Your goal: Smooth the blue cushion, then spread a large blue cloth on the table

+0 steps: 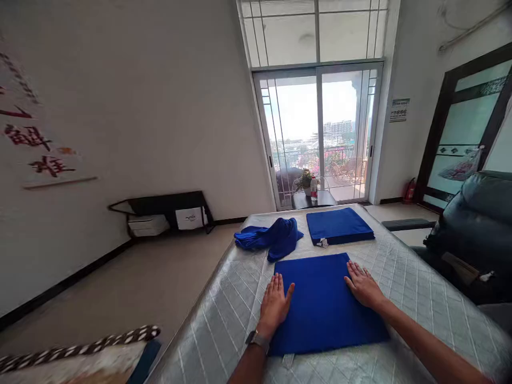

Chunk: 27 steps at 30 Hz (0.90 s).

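A flat blue cloth, with a small white tag at its near edge, lies spread on the plastic-covered mattress. On the cloth's left edge my left hand rests flat, thumb apart from the fingers. My right hand lies on the upper right edge with its fingers stretched out. Neither hand grips anything. Beyond the cloth, to the right, sits a neat stack of folded blue cloth with a white tag at its front. A crumpled blue cloth lies to the left of that stack.
A small dark table with a bottle and a potted plant stands past the mattress's far end, before the glass sliding door. A dark armchair is close on the right. A black folded frame leans by the left wall.
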### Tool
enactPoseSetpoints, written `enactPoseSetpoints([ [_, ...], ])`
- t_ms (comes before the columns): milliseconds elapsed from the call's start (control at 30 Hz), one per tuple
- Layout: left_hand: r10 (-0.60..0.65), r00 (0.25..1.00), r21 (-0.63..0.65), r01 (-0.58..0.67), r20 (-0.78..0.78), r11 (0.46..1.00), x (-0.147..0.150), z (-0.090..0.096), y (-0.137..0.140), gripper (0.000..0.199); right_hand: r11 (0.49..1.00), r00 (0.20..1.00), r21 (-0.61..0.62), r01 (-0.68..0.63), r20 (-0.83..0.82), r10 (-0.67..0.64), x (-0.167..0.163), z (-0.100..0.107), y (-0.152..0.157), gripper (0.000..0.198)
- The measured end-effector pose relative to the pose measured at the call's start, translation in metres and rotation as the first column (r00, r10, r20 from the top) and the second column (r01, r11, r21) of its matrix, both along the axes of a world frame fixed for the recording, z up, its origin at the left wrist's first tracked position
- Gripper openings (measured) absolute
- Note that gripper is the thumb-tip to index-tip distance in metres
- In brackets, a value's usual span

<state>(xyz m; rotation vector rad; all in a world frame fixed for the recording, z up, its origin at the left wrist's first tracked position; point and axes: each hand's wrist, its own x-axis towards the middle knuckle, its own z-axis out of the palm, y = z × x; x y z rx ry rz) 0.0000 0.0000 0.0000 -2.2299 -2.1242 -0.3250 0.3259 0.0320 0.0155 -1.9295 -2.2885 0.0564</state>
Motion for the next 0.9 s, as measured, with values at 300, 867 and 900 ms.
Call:
enactPoseSetpoints([
  [300,-0.004,1.000,0.057,0.003,0.031,0.998,-0.004,-0.011,0.006,0.087,0.999,0.999,-0.001,-0.037,-0.034,0.037,0.013,-0.015,-0.028,0.069],
  [867,-0.465,0.884,0.075,0.467,-0.035,0.881,0.152,0.019,-0.017,0.066,0.999,0.995,0.005,-0.038,-0.089,0.039,0.015,-0.016,-0.031,0.067],
  [900,-0.495,0.869,0.074,0.495,-0.019,0.866,0.171,0.020,-0.014,0.065,0.999,0.996,0.008,-0.047,-0.074,0.048,0.016,-0.016,-0.031,0.064],
])
